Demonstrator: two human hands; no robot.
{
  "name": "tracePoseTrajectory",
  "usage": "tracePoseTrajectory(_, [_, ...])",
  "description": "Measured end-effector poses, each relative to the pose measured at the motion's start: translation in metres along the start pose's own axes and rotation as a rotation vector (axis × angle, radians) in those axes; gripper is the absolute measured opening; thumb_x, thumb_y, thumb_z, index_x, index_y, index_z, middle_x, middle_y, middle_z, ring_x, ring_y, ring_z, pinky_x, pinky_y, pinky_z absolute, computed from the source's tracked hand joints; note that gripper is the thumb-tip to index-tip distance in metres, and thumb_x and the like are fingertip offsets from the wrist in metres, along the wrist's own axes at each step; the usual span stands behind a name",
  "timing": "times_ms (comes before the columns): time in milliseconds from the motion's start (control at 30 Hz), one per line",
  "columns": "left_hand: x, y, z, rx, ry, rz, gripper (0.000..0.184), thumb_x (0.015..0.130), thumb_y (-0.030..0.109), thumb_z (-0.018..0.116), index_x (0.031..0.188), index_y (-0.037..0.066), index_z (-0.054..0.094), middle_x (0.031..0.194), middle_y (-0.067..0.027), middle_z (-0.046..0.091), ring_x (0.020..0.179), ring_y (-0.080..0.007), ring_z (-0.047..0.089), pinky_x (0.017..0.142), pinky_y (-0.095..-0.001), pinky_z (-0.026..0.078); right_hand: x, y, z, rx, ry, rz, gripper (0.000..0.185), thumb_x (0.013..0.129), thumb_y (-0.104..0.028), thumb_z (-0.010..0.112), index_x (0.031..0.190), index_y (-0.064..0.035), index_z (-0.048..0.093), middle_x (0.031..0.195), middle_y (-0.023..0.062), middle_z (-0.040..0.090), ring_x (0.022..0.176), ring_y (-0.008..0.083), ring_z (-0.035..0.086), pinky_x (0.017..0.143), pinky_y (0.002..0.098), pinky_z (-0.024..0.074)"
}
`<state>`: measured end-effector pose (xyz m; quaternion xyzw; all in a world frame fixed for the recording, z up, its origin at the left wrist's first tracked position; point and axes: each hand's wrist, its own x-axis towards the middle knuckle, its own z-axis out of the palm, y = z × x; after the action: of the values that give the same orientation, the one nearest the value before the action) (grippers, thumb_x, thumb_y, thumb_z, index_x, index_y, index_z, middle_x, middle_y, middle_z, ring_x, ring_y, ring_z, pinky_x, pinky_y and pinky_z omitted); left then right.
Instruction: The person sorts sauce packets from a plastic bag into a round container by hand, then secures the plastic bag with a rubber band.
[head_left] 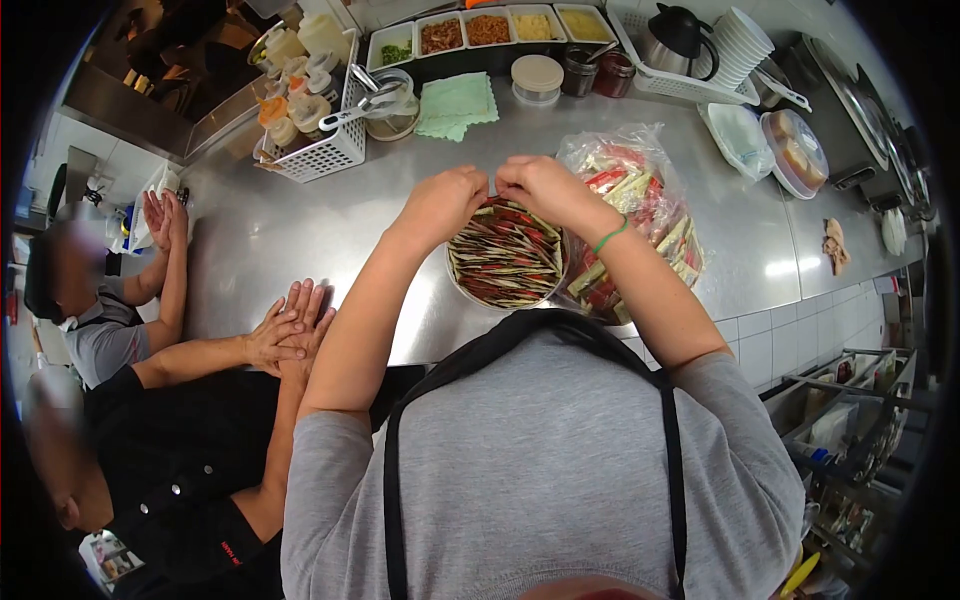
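A round metal container point(452, 283) sits on the steel counter, packed with upright red and pale green packets point(508, 255). My left hand point(447, 200) is at its far left rim with the fingers closed in a pinch. Close beside it, my right hand point(545, 188) is also pinched, above the far right rim. What the fingertips hold, if anything, is too small to make out. Right of the container, partly behind my right forearm, lies a clear plastic bag point(640, 180) of similar red and pale packets.
Two people stand at the left, their hands point(290, 325) near the counter edge point(400, 355). Along the back are a white basket of bottles point(335, 155), a green cloth point(457, 105), topping trays point(488, 32), jars and a basket with a thermos point(675, 40) and stacked bowls.
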<state>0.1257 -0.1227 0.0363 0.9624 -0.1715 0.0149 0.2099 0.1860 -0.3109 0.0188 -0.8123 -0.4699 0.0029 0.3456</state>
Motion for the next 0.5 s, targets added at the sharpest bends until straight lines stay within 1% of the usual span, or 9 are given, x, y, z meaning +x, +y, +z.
tracePoseTrajectory(67, [0.003, -0.001, -0.004, -0.013, -0.025, 0.019, 0.010, 0.083, 0.013, 0.059, 0.084, 0.003, 0.061, 0.083, -0.0130, 0.059, 0.078, -0.0334, 0.059, 0.068, -0.0416, 0.046, 0.000, 0.002, 0.002, -0.017, 0.000, -0.005, 0.009, 0.079, -0.008, 0.064, 0.082, -0.0011, 0.059, 0.081, 0.0139, 0.060, 0.078, 0.0346, 0.059, 0.069, 0.0414, 0.0469])
tracePoseTrajectory(133, [0.002, -0.001, -0.006, -0.025, -0.054, 0.037, 0.010, 0.083, 0.013, 0.059, 0.082, 0.002, 0.060, 0.082, -0.0131, 0.059, 0.076, -0.0332, 0.059, 0.067, -0.0414, 0.046, 0.000, 0.003, -0.001, -0.024, -0.020, -0.047, 0.009, 0.079, -0.009, 0.063, 0.082, -0.0012, 0.059, 0.080, 0.0130, 0.059, 0.077, 0.0323, 0.059, 0.068, 0.0395, 0.0467])
tracePoseTrajectory(233, [0.001, -0.001, -0.006, -0.072, -0.067, 0.012, 0.010, 0.081, 0.012, 0.061, 0.081, 0.002, 0.061, 0.079, -0.0127, 0.059, 0.073, -0.0316, 0.059, 0.065, -0.0400, 0.045, -0.007, 0.007, -0.027, 0.044, -0.006, -0.007, 0.009, 0.079, -0.013, 0.062, 0.078, -0.0039, 0.061, 0.076, 0.0127, 0.062, 0.077, 0.0316, 0.061, 0.067, 0.0396, 0.0481])
tracePoseTrajectory(300, [-0.002, -0.002, -0.002, -0.138, -0.028, -0.012, 0.009, 0.080, 0.010, 0.062, 0.080, 0.001, 0.061, 0.077, -0.0126, 0.058, 0.070, -0.0293, 0.058, 0.063, -0.0381, 0.045, -0.020, 0.006, -0.067, 0.158, -0.247, 0.442, 0.014, 0.076, -0.017, 0.065, 0.079, -0.0027, 0.063, 0.073, 0.0124, 0.064, 0.073, 0.0296, 0.063, 0.064, 0.0378, 0.0483])
tracePoseTrajectory(367, [-0.004, -0.001, 0.000, -0.139, -0.006, -0.020, 0.008, 0.080, 0.009, 0.063, 0.080, 0.001, 0.061, 0.077, -0.0127, 0.059, 0.069, -0.0287, 0.058, 0.063, -0.0377, 0.045, -0.037, 0.032, -0.092, 0.211, -0.429, 0.626, 0.018, 0.073, -0.018, 0.069, 0.080, -0.0019, 0.066, 0.072, 0.0132, 0.067, 0.072, 0.0285, 0.065, 0.064, 0.0390, 0.0496])
tracePoseTrajectory(400, [-0.004, 0.000, 0.001, -0.138, 0.019, -0.023, 0.008, 0.080, 0.008, 0.063, 0.080, 0.001, 0.061, 0.078, -0.0128, 0.059, 0.069, -0.0282, 0.058, 0.063, -0.0372, 0.045, -0.045, 0.052, -0.095, 0.211, -0.431, 0.628, 0.018, 0.073, -0.018, 0.069, 0.080, -0.0019, 0.066, 0.072, 0.0132, 0.067, 0.072, 0.0285, 0.065, 0.064, 0.0390, 0.0496])
tracePoseTrajectory(467, [-0.002, 0.001, -0.001, -0.118, 0.006, -0.022, 0.008, 0.080, 0.009, 0.063, 0.083, 0.001, 0.062, 0.077, -0.0128, 0.059, 0.069, -0.0284, 0.059, 0.064, -0.0369, 0.046, -0.062, 0.090, -0.080, -0.225, -0.273, 0.532, 0.023, 0.070, -0.016, 0.072, 0.088, -0.0035, 0.068, 0.080, 0.0146, 0.069, 0.079, 0.0288, 0.066, 0.070, 0.0404, 0.0509])
tracePoseTrajectory(500, [-0.002, 0.002, -0.002, -0.094, -0.003, -0.022, 0.009, 0.080, 0.009, 0.063, 0.085, 0.001, 0.063, 0.077, -0.0128, 0.059, 0.069, -0.0285, 0.059, 0.065, -0.0365, 0.046, -0.066, 0.094, -0.070, -0.334, -0.180, 0.494, 0.029, 0.071, -0.017, 0.072, 0.097, -0.0033, 0.066, 0.097, 0.0145, 0.065, 0.094, 0.0310, 0.062, 0.081, 0.0399, 0.0486])
